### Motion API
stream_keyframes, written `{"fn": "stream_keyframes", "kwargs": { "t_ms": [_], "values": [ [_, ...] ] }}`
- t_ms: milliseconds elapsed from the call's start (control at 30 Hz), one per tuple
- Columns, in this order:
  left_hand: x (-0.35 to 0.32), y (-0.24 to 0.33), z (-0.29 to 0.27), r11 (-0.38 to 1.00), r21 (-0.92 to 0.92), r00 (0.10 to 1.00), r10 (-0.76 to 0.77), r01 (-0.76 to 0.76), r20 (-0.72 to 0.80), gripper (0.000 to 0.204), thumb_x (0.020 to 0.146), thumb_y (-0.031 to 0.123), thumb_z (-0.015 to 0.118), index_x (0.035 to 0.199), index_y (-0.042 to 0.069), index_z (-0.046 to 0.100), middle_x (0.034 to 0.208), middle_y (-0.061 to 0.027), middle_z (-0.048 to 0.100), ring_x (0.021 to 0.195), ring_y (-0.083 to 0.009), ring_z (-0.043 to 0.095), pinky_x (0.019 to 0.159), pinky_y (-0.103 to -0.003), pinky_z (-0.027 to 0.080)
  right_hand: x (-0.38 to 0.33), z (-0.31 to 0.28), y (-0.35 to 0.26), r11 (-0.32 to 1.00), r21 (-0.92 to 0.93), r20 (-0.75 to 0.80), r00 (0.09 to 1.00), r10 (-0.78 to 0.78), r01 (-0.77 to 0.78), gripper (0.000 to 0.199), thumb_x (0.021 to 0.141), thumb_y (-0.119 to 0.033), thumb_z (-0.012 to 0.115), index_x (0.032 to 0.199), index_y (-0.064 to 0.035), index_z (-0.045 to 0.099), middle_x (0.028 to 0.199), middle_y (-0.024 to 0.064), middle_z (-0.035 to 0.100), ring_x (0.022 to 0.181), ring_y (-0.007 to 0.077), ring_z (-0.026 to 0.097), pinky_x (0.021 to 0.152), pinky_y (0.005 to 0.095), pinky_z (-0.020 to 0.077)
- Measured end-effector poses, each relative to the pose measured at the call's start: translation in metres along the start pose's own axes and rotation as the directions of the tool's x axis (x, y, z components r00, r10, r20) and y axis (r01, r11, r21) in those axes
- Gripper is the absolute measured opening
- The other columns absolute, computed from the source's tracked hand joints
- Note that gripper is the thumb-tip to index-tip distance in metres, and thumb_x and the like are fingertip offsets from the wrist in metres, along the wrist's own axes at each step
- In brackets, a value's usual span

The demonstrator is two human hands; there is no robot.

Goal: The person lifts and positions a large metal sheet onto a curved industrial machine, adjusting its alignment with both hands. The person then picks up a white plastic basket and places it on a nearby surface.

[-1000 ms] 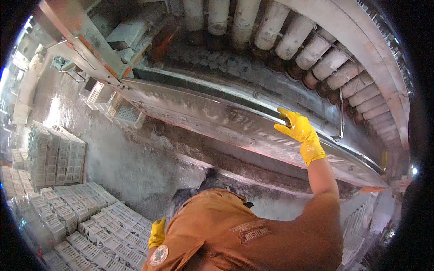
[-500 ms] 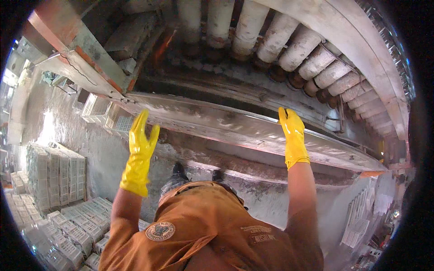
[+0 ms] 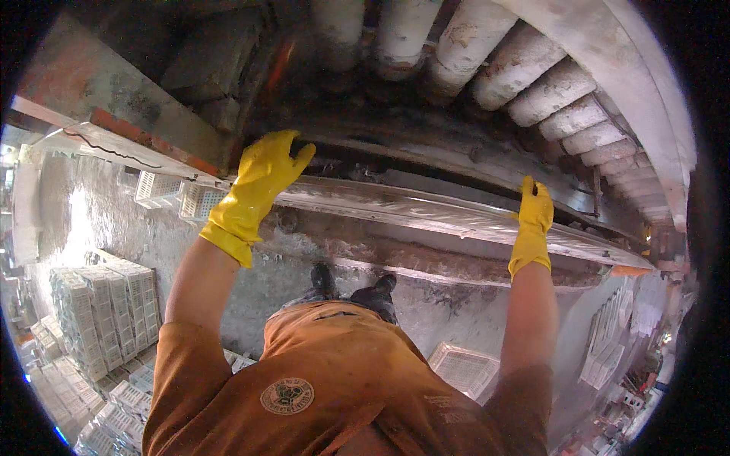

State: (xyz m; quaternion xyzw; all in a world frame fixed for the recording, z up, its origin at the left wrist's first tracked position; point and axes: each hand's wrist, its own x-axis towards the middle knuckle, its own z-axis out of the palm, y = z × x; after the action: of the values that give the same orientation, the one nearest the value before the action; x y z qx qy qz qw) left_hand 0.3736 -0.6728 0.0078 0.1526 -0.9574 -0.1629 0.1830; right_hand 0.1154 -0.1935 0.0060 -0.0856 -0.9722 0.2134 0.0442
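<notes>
Both my hands wear yellow rubber gloves. My left hand (image 3: pixel 270 171) reaches over the left end of a long, wet metal ledge (image 3: pixel 380 203), at the rim of a dark trough. Its thumb stands apart from its fingers and nothing shows in it. Farther right, my right hand (image 3: pixel 534 213) is above the same ledge, fingers forward and slightly bent, with no held thing visible. Whether its palm touches the ledge is hidden. Behind the ledge, a dark bar (image 3: pixel 449 178) runs along the trough.
Thick, pale rollers (image 3: pixel 525 72) line the machine's far side under a curved frame (image 3: pixel 654 99). A slanted beam (image 3: pixel 114 99) juts out at the left. White plastic crates (image 3: pixel 106 311) are stacked at the lower left; another crate (image 3: pixel 464 368) lies behind me at the right.
My left hand has moved forward and right, from before the ledge to over the trough's rim. My right hand appears farther right along the ledge. The whole view has shifted, and a crate has come into sight.
</notes>
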Motion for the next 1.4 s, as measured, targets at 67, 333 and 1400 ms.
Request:
{"fn": "stream_keyframes", "kwargs": {
  "t_ms": [67,333,1400],
  "values": [
    [0.002,0.000,0.002,0.999,0.014,0.993,0.032,-0.031,-0.114,0.045,0.090,0.042,0.072,0.115,0.004,0.071,0.112,-0.0216,0.072,0.097,-0.0398,0.069,0.086,-0.048,0.055,-0.009,-0.009,-0.018,0.997,0.027,0.019,0.997,0.070,-0.070,0.061,0.096,-0.062,0.056,0.122,-0.0085,0.070,0.116,0.0185,0.072,0.089,0.0343,0.074,0.067,0.0409,0.0611],
    [0.013,-0.011,-0.002,0.996,0.001,0.993,-0.092,0.092,0.070,0.048,0.090,0.046,0.071,0.117,0.006,0.071,0.109,-0.0222,0.072,0.098,-0.0404,0.069,0.087,-0.048,0.055,0.014,0.004,-0.011,0.997,0.053,0.013,0.998,0.058,-0.059,0.060,0.096,-0.060,0.057,0.122,-0.0075,0.070,0.118,0.0193,0.072,0.102,0.0350,0.071,0.074,0.0418,0.0602],
    [0.010,0.018,0.002,0.987,-0.016,0.973,-0.154,0.159,0.170,0.052,0.091,0.048,0.069,0.121,0.006,0.070,0.120,-0.0173,0.072,0.111,-0.0371,0.066,0.096,-0.045,0.052,0.019,0.006,0.027,0.999,-0.024,-0.060,0.998,-0.031,0.029,0.054,0.098,-0.053,0.056,0.121,-0.0071,0.071,0.114,0.0155,0.074,0.092,0.0323,0.074,0.071,0.0423,0.0590]
  ]
}}
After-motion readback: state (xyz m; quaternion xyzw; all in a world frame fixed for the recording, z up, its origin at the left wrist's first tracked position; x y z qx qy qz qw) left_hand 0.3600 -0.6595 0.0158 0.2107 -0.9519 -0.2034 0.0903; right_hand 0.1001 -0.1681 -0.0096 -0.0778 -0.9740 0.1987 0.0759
